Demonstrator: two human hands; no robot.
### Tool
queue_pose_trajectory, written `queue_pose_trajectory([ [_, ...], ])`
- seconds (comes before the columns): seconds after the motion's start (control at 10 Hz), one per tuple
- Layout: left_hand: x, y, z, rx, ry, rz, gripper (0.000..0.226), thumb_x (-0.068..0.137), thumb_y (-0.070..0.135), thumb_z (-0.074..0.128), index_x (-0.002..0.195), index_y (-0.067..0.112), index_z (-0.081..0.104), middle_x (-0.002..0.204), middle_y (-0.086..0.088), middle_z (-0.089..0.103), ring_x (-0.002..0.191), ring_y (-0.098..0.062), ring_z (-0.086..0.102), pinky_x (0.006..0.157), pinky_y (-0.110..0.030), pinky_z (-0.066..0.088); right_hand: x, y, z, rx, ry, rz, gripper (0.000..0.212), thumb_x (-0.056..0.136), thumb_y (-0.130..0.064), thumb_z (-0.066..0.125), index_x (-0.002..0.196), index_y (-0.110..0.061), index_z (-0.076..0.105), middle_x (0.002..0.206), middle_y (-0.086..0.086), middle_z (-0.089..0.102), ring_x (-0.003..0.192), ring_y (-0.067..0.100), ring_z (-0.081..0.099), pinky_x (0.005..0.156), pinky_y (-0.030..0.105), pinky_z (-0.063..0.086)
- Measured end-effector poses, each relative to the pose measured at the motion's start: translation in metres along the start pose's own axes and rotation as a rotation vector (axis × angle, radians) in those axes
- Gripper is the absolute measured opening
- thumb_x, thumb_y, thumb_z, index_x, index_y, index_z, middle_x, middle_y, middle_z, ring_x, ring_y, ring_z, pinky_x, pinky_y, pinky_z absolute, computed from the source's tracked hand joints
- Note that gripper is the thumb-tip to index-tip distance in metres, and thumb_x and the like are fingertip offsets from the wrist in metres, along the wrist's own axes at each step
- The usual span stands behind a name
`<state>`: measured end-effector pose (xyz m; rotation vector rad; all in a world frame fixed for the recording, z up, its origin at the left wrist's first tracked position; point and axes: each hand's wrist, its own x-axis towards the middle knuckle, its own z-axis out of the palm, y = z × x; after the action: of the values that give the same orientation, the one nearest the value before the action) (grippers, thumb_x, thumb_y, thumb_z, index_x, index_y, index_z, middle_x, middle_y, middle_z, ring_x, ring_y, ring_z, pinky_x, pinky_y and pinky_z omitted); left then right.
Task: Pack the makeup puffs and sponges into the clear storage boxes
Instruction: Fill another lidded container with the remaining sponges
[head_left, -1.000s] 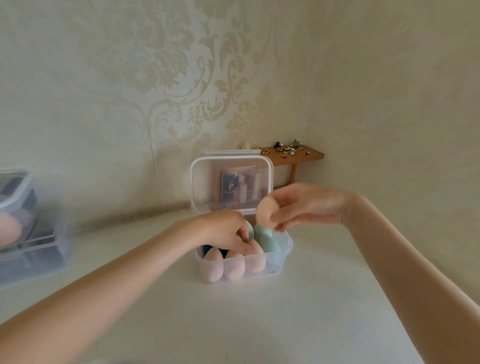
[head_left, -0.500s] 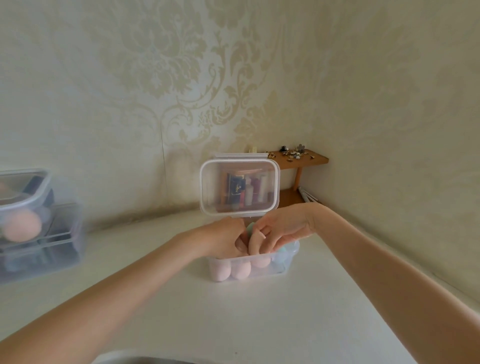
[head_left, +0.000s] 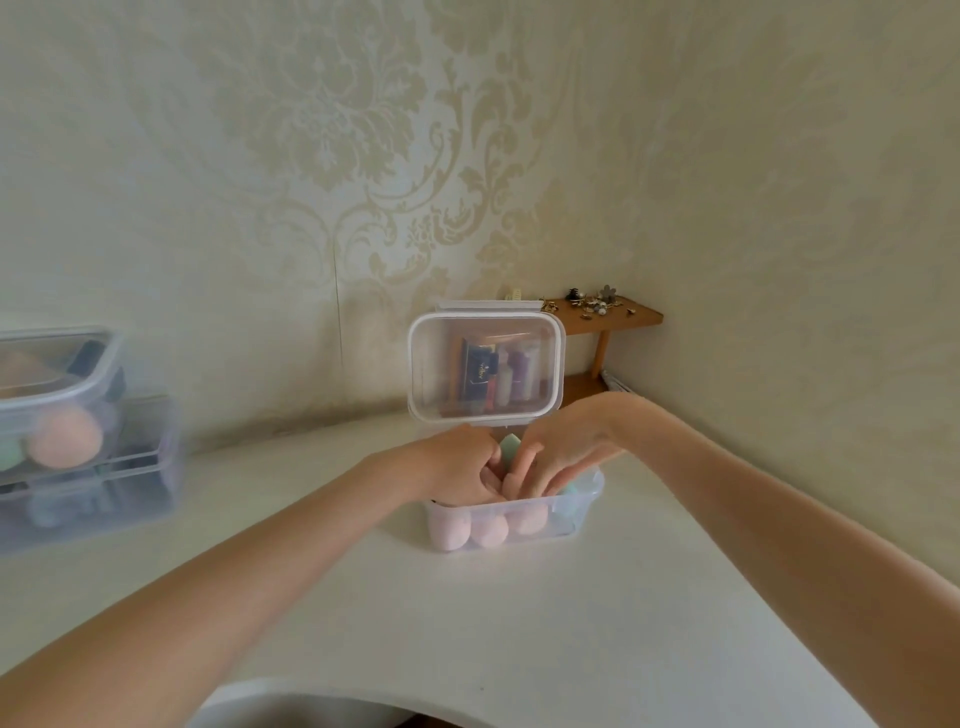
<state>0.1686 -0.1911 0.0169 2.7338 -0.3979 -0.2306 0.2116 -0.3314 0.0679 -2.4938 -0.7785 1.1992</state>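
With both hands down in the clear storage box (head_left: 569, 512) on the bench (head_left: 519, 623), the right hand (head_left: 566, 457) pinching a pink sponge (head_left: 517, 475) should wedge it upright while the curled left hand (head_left: 462, 465) holds its neighbours aside.

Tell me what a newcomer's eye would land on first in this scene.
First, the two hands, left hand and right hand, meeting over the open clear box at the centre of the white table, pressing among pink sponges packed along its front wall. Its lid stands upright behind them. At far left, blurred stacked clear boxes hold an orange puff.
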Motion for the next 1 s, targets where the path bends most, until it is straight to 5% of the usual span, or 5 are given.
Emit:
queue_pose_trajectory([
  [0.2,0.005,-0.011,0.005,-0.072,-0.015,0.027,0.021,0.077,0.026,0.051,0.081,0.009,0.064,0.087,0.003,0.063,0.078,-0.015,0.050,0.079,-0.027,0.043,0.011,-0.003,0.012,-0.358,0.233,0.000,0.021,0.087,-0.020,0.063,0.106,-0.010,0.065,0.094,0.001,0.057,0.088,0.017,0.052,0.075,0.016,0.042],
  [0.4,0.002,-0.007,0.002,0.006,0.020,0.087,0.009,0.090,0.018,0.055,0.091,0.026,0.052,0.099,0.006,0.051,0.090,-0.009,0.046,0.066,-0.006,0.033,0.022,0.009,0.032,-0.543,0.588,-0.061,0.016,0.085,-0.013,0.052,0.072,-0.004,0.057,0.084,0.012,0.056,0.077,0.026,0.048,0.070,0.030,0.040],
  [0.7,0.004,-0.005,0.003,-0.152,-0.024,-0.017,0.027,0.089,0.010,0.046,0.065,0.022,0.047,0.081,0.002,0.049,0.068,-0.006,0.039,0.070,-0.016,0.034,0.008,0.012,0.009,-0.357,0.265,-0.027,0.024,0.084,-0.019,0.066,0.107,-0.011,0.069,0.095,0.000,0.062,0.086,0.014,0.055,0.063,0.011,0.039],
  [0.8,0.002,-0.007,0.001,-0.172,-0.004,-0.004,0.029,0.087,0.007,0.039,0.061,0.019,0.045,0.073,0.002,0.047,0.065,-0.009,0.038,0.068,-0.020,0.033,0.020,0.014,0.014,-0.479,0.341,-0.035,0.009,0.085,-0.014,0.061,0.090,-0.008,0.065,0.082,0.003,0.057,0.076,0.016,0.049,0.063,0.017,0.039],
  [1.0,-0.002,-0.008,0.001,0.075,0.053,0.116,0.021,0.083,0.031,0.062,0.098,0.016,0.062,0.105,0.004,0.051,0.095,-0.011,0.046,0.085,-0.020,0.037,0.026,0.023,0.020,-0.434,0.432,-0.124,0.019,0.083,-0.007,0.056,0.065,-0.013,0.050,0.073,0.003,0.049,0.072,0.017,0.043,0.061,0.021,0.035],
])
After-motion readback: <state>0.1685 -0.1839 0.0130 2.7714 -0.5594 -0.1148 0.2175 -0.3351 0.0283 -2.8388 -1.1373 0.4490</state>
